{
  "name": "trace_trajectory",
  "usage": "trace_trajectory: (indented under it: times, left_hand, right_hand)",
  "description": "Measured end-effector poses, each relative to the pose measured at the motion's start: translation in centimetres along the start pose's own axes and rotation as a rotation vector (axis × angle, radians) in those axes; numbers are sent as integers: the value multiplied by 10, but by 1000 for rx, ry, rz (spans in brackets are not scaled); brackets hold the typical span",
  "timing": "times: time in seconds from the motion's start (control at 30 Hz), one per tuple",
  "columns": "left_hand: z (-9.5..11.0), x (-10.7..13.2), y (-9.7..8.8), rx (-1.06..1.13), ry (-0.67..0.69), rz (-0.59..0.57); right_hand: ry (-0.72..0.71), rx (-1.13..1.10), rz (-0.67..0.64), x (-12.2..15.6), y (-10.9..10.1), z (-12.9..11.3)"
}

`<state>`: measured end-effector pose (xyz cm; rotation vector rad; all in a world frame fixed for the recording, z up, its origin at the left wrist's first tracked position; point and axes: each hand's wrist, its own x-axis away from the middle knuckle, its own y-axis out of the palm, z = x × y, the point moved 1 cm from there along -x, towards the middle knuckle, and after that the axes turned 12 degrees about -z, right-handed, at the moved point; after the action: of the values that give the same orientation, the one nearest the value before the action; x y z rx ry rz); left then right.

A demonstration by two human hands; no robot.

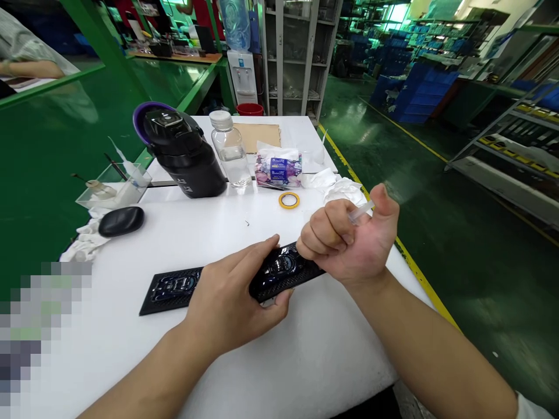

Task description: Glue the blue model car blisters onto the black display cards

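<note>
My left hand (231, 297) grips a glossy black panel (279, 267) with a raised, car-like relief, fingers over its far edge and thumb at its near edge. A similar black panel section (174, 288) lies to the left on the table; my hand hides whether the two are joined. Over the right end of the held panel, my right hand (349, 235) is curled round a translucent plastic tube (361, 211), its thumb raised beside the tube's end. The rest of the tube is hidden in the fist, so I cannot tell whether its tip touches the panel.
On the white table (209, 233) are a yellow tape roll (289, 201), crumpled tissues (345, 191), a tissue pack (278, 167), a clear bottle (231, 151), a large black flask (186, 154), a black mouse-shaped object (121, 222) and a clear tray (113, 189) of small tools.
</note>
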<state>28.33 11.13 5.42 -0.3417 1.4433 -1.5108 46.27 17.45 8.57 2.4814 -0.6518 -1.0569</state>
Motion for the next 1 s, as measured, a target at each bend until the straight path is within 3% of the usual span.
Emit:
trace_trajectory:
  times: [0.53,0.63,0.8,0.87,1.0]
  left_hand:
    - [1,-1,0,6,0,-2]
    - [-1,-1,0,-14,-23,-21]
    - [-3,-1,-2,-77,-92,-140]
    - [-4,-1,-4,-96,-94,-159]
    - [-11,1,-8,-85,-78,-164]
  right_hand:
    - [-21,16,-69,0,-5,0]
    - [-4,138,-112,2,0,4]
    - [185,477,-124,9,13,7]
    - [131,513,-21,8,6,-2]
    - [-59,548,481,6,-38,-26]
